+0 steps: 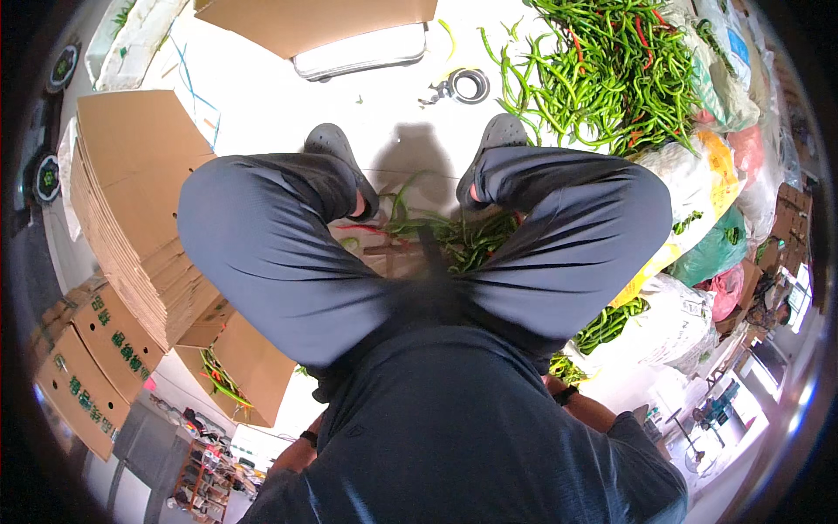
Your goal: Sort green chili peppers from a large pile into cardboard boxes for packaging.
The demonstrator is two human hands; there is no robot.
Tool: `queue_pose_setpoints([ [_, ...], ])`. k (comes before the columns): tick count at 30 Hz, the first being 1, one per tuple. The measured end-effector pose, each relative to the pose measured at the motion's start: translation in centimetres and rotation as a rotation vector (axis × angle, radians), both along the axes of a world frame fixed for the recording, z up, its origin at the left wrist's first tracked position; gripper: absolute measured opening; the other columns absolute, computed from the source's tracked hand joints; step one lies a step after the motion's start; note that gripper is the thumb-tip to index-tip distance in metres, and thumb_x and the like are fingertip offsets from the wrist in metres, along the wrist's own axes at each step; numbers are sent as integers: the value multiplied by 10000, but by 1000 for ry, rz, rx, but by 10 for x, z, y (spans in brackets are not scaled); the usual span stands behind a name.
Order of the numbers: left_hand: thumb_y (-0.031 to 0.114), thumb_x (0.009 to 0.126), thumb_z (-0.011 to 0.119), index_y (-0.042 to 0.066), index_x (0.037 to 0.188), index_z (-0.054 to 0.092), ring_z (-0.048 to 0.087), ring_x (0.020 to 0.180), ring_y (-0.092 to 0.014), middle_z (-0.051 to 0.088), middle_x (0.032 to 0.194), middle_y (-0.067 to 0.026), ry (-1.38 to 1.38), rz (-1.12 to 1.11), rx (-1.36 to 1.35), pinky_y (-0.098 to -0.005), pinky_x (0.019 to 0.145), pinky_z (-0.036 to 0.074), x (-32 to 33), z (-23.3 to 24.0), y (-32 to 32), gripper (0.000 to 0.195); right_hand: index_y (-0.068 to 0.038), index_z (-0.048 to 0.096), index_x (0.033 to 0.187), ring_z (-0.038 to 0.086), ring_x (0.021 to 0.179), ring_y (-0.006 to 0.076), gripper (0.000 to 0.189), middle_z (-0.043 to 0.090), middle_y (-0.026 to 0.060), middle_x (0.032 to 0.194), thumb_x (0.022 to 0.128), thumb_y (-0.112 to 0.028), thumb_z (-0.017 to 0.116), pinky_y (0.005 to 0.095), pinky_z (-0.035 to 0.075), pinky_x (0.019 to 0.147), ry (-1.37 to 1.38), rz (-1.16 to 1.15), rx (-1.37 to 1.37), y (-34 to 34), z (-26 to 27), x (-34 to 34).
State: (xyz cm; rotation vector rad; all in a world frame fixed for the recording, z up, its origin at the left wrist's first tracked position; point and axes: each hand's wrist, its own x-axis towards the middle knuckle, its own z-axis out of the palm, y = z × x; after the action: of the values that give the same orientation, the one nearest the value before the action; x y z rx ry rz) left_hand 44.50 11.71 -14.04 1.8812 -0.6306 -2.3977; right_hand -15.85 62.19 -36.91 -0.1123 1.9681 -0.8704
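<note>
Neither of my hands shows; only my forearms are seen at my sides, and the hands are hidden by my body and thighs. Before me on the white floor lies a big pile of long green chili peppers (602, 78) with a few red ones among them. More peppers (478, 239) lie in shadow between my legs. A roll of tape (469, 86), seemingly in a dispenser, rests beyond my feet. Close to my left side an open cardboard box (255, 367) holds some green and red peppers (222, 380).
Flattened cardboard boxes (144, 144) are stacked on the left, with printed cartons (82, 393) behind them. Filled woven sacks (694, 183) line the right side. A cardboard box (321, 19) and a white lid-like object (360, 56) are at the top.
</note>
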Motion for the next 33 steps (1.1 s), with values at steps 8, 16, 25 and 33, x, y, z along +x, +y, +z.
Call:
queue_pose_setpoints([
  [8,332,1014,498,62,1257,588,624,1087,-253,654,1184,-128,-18,6,-85,-381,962,499,34,1,6,374,-9,676,1002,684,751,229,249,702,148,837,892,-232,686,362,549,719,52,65,35,-9,1,5],
  [16,332,1012,500,68,1246,595,629,1070,-246,657,1173,-121,50,-53,-173,-377,953,501,-6,-41,-17,366,-9,677,1002,687,760,240,260,700,157,837,883,-241,691,367,548,725,181,49,79,-8,28,-29],
  [25,332,1009,502,74,1232,603,633,1050,-238,661,1161,-113,57,-53,-309,-372,943,502,-59,-53,-34,356,-10,678,1001,691,769,253,274,698,166,836,873,-251,698,373,547,733,260,92,92,-29,-19,-88],
  [33,255,958,619,71,1064,627,598,956,-152,619,1002,-38,-107,-351,-927,-291,858,459,-253,86,-80,213,6,657,1018,632,925,454,282,666,270,954,872,-235,647,502,502,822,737,299,223,-160,-35,-156],
])
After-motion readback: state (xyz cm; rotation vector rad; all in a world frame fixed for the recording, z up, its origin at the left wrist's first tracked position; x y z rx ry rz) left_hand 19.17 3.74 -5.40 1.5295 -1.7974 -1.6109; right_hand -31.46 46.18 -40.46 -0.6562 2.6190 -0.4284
